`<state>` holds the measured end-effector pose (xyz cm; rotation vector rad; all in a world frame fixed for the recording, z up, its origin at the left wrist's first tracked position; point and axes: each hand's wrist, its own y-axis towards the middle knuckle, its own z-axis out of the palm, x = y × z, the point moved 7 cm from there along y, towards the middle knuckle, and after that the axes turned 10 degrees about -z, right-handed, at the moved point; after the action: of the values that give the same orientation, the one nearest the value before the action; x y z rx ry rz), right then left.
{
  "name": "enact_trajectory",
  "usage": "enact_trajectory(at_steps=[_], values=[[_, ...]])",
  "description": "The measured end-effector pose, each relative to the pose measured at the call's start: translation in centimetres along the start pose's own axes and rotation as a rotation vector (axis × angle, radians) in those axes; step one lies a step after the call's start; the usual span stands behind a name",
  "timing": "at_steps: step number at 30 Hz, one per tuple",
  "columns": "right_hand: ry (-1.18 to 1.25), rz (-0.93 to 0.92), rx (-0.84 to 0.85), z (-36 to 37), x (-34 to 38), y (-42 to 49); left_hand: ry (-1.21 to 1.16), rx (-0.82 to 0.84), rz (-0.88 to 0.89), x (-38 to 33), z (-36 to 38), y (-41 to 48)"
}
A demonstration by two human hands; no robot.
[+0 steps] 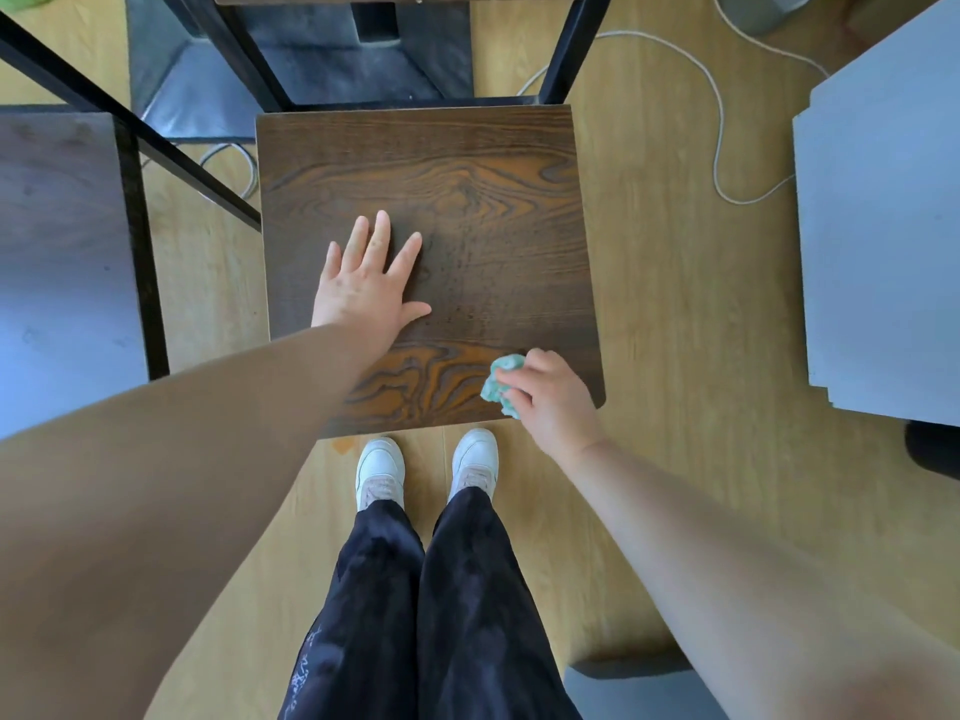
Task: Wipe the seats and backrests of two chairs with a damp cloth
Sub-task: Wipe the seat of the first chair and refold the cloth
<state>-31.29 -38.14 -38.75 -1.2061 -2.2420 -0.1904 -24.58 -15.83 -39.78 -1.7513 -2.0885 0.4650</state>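
One light wooden floor (675,304) lies under everything. One square dark brown wooden chair seat (467,200) sits in the middle. A dark flat top (57,226) at the left may be a second seat; it is hard to tell. The left hand (366,283) lies flat on the middle seat, fingers straight and spread. The right hand (550,397) squeezes one small green cloth (498,379) on the seat's near right corner.

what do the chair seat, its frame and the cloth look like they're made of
The chair seat looks like dark brown wood or wood-look laminate with a matte finish. Bold grain swirls show, but solid or veneer is unclear. The frame is thin straight black bars, probably painted metal. The cloth is soft teal fabric, crumpled in the right hand, perhaps microfibre.
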Motion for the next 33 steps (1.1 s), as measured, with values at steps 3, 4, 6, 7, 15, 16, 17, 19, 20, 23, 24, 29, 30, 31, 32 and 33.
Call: enact_trajectory(at_steps=[3, 4, 6, 7, 15, 16, 17, 19, 20, 23, 24, 29, 30, 31, 32, 33], values=[[0.039, -0.015, 0.015, 1.0, 0.9, -1.2, 0.0, -0.002, -0.005, 0.5, -0.3, -0.1], [0.053, -0.014, 0.024, 1.3, 1.1, -1.5, 0.001, -0.003, -0.01, 0.6, -0.4, 0.0], [0.07, -0.009, 0.054, 1.3, 1.4, -1.8, 0.007, 0.0, -0.02, 0.9, -0.5, 0.2], [0.073, -0.019, 0.068, 1.1, 1.5, -1.6, 0.01, 0.002, -0.022, 0.9, -0.6, 0.3], [0.108, 0.03, -0.175, -8.3, -4.8, 8.7, 0.034, 0.067, -0.015, -0.3, 0.7, 1.3], [0.119, 0.076, -0.205, -9.6, -6.2, 10.5, 0.033, 0.073, -0.013, -0.3, 0.9, 1.4], [0.117, 0.115, -0.22, -10.8, -7.6, 12.3, 0.033, 0.073, -0.013, -0.3, 1.0, 1.5], [0.094, 0.154, -0.24, -12.8, -9.9, 15.4, 0.049, 0.061, -0.01, -0.2, 1.2, 1.5], [0.081, 0.167, -0.246, -13.5, -10.8, 16.8, 0.062, 0.054, -0.006, -0.2, 1.2, 1.5], [0.044, 0.202, -0.218, -14.4, -12.6, 19.5, 0.074, 0.048, 0.003, -0.2, 1.2, 1.4], [0.041, 0.204, -0.188, -14.2, -12.9, 19.9, 0.08, 0.046, 0.004, -0.2, 1.3, 1.4], [0.025, 0.117, -0.081, -11.5, -12.9, 19.0, 0.098, 0.039, 0.007, 0.0, 1.4, 1.5], [0.015, 0.101, -0.088, -11.1, -12.7, 18.4, 0.096, 0.042, 0.008, 0.0, 1.5, 1.5], [0.0, 0.079, -0.093, -10.8, -12.4, 17.8, 0.095, 0.042, 0.01, 0.0, 1.5, 1.5], [-0.02, 0.056, -0.096, -10.5, -12.0, 17.0, 0.096, 0.039, 0.013, -0.1, 1.5, 1.4], [-0.038, 0.035, -0.098, -10.3, -11.7, 16.2, 0.096, 0.035, 0.015, -0.1, 1.4, 1.4]])
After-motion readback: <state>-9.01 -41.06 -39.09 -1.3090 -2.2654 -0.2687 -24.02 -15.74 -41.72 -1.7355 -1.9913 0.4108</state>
